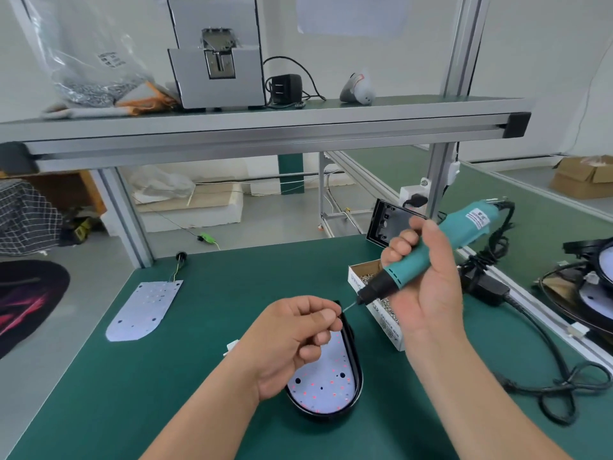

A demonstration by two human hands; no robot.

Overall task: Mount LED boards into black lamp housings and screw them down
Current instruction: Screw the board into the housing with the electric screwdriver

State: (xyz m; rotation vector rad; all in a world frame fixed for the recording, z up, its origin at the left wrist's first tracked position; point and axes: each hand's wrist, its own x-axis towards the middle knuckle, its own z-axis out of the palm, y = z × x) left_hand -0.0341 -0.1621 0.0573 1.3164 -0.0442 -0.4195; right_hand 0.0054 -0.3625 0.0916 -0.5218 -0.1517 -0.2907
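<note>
Right hand (428,287) wrapped around a teal electric screwdriver (441,247), bit tip at the left hand's (292,340) tightly pinched fingertips, above a white LED board (325,386) in a black oval lamp housing (356,376).

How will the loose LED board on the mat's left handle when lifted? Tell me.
The LED board looks thin and flat, lying flush on the mat: probably light and fairly stiff, but awkward to lift without catching an edge. Thin wires at its far end reach a black plug, which would likely trail.
</note>
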